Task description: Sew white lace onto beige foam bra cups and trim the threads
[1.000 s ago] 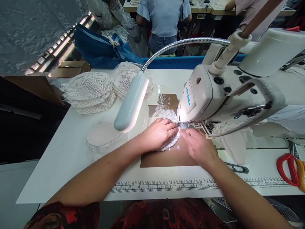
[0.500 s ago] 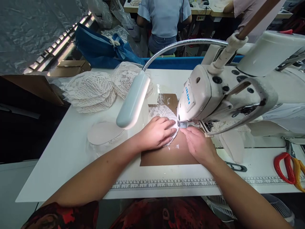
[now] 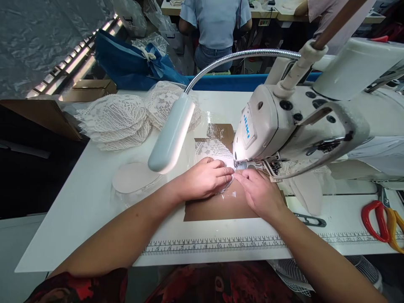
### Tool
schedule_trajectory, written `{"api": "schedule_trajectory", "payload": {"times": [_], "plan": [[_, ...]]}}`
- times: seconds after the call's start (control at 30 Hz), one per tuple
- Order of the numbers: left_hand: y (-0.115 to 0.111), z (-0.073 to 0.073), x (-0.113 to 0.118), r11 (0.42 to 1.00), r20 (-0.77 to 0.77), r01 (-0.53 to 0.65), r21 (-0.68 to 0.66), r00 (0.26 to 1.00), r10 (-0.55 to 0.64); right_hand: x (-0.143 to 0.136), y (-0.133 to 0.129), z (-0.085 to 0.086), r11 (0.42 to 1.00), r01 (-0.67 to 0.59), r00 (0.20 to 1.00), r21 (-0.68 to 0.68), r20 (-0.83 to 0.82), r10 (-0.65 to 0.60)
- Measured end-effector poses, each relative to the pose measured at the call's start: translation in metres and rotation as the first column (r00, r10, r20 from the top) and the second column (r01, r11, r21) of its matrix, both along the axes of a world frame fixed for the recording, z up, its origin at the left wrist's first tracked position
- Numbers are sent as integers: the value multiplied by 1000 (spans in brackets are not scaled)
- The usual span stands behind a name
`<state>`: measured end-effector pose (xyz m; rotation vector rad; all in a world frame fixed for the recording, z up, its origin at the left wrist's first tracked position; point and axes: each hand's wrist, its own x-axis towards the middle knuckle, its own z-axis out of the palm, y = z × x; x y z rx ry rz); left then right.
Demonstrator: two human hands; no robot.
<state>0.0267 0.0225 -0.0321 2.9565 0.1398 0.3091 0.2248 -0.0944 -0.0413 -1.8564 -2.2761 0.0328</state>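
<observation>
A curved white lace piece (image 3: 214,148) lies under the front of the sewing machine (image 3: 257,126), its right edge at the presser foot (image 3: 241,165). My left hand (image 3: 206,179) rests on the lace with its fingers stretched out, covering much of it. Just in front of the presser foot, my right hand (image 3: 260,187) has thumb and forefinger pinched at the lace's edge, fingertips almost touching those of my left hand. What exactly sits in that pinch is partly hidden. Brown board or tape (image 3: 217,210) covers the tabletop beneath the lace.
A lamp (image 3: 172,134) hangs over the table's left half. Lace stacks (image 3: 115,120) and pale oval pads (image 3: 135,177) lie left. Scissors (image 3: 375,221), a dark thread snipper (image 3: 311,220) and a printed ruler (image 3: 214,245) are along the front. Another person (image 3: 216,25) sits beyond.
My right fingertips have shifted left and slightly down, from beside the presser foot to the lace edge near my left fingers. My left fingers have drawn closer together. The view has shifted slightly.
</observation>
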Motion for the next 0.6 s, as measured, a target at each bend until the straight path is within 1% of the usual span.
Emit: {"api": "schedule_trajectory", "payload": {"times": [0.1, 0.17, 0.3, 0.43, 0.6], "plan": [[0, -2, 0, 998, 33, -22, -61, 999, 24, 3, -2, -3, 996, 80, 994, -36, -69, -83], [0, -3, -1, 994, 51, -34, -100, 998, 39, 4, -2, -4, 995, 91, 992, -48, -82, -94], [1, -5, 0, 989, 74, -40, -143, 996, 51, 4, -1, -3, 1000, 8, 997, -3, -71, -8], [0, -5, 0, 987, 83, -33, -156, 995, 47, 3, 0, -1, 999, -32, 997, 28, -63, 33], [0, -4, -2, 987, 97, -49, -152, 993, 64, 1, 3, 7, 997, -80, 994, -23, -70, 79]]}}
